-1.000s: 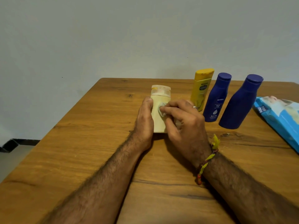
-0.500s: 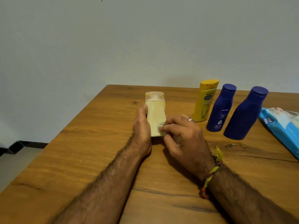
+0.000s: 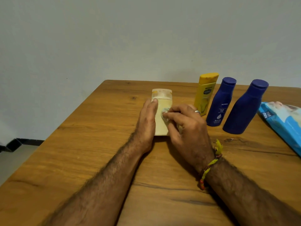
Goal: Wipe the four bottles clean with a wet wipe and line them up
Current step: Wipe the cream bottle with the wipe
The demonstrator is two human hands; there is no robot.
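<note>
**Cream bottle under wipe; three bottles standing behind**

Both forearms cross the wooden table [image 3: 81, 160] from the near edge. A knotted thread band [image 3: 210, 165] circles the right wrist. The right hand [image 3: 187, 128] has its fingers curled, pinching a bunched wet wipe [image 3: 164, 113] and pressing it on the front of the cream bottle [image 3: 161, 126]. The left hand [image 3: 147, 123] lies flat along that bottle's left side, fingers straight and together, bracing it. The bottle stands near mid-table, cap away from the viewer. Further right stand the yellow bottle [image 3: 205, 93], the labelled blue bottle [image 3: 219, 103] and the plain blue bottle [image 3: 244, 108], close together, upright. A blue wipes pack [image 3: 283, 121] lies at the right edge.
</note>
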